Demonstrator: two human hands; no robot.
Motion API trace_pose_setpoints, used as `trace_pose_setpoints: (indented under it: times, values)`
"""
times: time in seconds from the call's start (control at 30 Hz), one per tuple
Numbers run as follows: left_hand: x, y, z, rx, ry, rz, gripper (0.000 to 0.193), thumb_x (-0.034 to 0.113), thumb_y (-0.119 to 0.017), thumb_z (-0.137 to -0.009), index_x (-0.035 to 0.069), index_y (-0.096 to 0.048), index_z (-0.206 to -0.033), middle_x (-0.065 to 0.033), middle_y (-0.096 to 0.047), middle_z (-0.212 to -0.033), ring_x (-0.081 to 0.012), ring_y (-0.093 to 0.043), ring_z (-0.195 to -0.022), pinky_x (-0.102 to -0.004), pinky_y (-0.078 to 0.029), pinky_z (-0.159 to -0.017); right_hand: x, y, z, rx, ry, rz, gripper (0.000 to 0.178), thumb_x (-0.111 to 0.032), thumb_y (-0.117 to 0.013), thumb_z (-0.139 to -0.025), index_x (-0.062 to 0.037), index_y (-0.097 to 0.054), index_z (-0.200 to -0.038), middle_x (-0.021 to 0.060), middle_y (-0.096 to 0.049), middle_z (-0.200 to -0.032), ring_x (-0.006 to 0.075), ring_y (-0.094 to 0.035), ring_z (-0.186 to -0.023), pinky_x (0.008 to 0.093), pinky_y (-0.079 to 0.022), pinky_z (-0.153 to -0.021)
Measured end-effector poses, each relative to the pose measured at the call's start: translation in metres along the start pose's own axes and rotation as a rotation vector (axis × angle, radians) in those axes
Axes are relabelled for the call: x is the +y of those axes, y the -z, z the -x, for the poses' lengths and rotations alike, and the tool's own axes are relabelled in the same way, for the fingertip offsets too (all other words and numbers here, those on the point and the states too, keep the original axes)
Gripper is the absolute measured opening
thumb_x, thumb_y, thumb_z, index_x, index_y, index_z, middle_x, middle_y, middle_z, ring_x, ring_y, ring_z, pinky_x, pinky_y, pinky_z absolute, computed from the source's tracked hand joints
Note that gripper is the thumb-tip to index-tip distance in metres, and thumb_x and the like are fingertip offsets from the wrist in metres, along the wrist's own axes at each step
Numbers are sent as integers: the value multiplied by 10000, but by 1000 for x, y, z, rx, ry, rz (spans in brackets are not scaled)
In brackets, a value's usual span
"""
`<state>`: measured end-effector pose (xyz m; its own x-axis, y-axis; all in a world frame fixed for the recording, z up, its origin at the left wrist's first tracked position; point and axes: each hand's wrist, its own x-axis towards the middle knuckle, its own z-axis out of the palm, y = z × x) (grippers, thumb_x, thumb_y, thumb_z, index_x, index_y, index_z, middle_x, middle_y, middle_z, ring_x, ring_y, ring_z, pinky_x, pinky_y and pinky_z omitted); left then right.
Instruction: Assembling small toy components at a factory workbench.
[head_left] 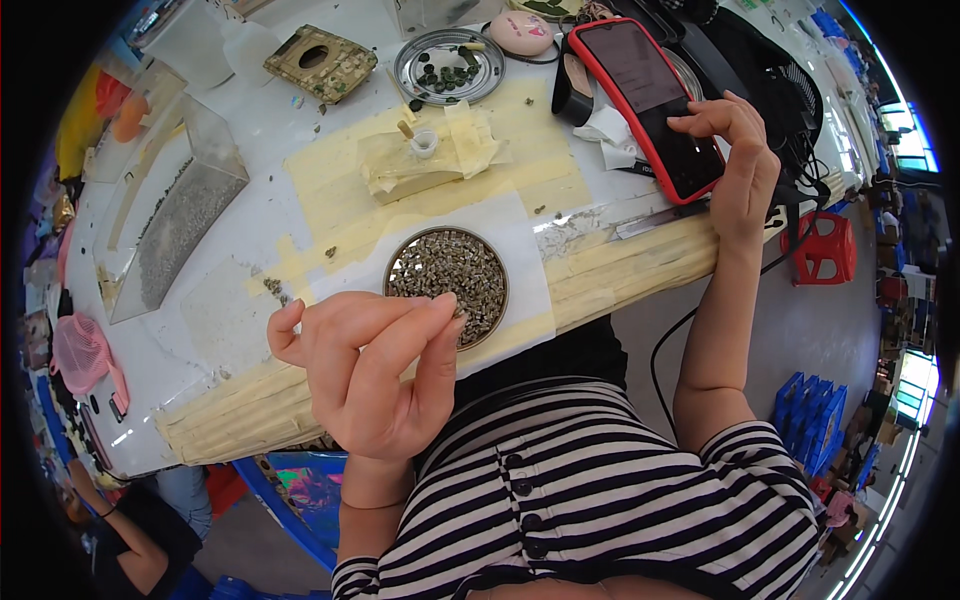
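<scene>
My left hand (385,365) is raised over the near left edge of a round dish (505,290) heaped with small metallic pieces (445,262). Thumb and forefinger are pinched together; whatever sits between the tips is too small to name. At the right, my right hand (740,160) hovers at the edge of a phone in a red case (650,110), its fingers bent and apart, one fingertip over the dark screen. Whether that fingertip touches the glass cannot be told. The phone leans tilted among dark items.
Behind the dish stands a tape-covered block (405,180) with a small white cup (423,143). Farther back are a metal plate (400,75) of dark green bits and a camouflage box (318,62). A clear bin of grey granules (185,235) stands left. A black cable (668,335) hangs right.
</scene>
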<state>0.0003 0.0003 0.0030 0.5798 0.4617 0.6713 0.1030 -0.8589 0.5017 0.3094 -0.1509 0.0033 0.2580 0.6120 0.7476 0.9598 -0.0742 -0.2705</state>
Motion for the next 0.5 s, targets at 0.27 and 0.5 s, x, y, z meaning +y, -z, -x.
trace_pose_setpoints:
  times: [0.27,0.5]
  values:
    - [0,1,-3,-7,-27,-6,142,56,-754,-770,60,-701,-902,-31,-634,-823,-189,-575,-734,-359,-331,-884,1,8,2,30,0,32,604,-355,-245,-1073,-12,-654,-791,47,-659,-699,213,-633,-768,442,-385,-1044]
    - [0,0,-2,-6,-30,-12,137,62,-756,-771,57,-700,-896,-33,-635,-823,-192,-574,-733,-360,-333,-874,-3,4,-1,-1,-15,54,659,-401,-221,-1076,-12,-653,-766,69,-680,-743,213,-631,-785,453,-379,-1050]
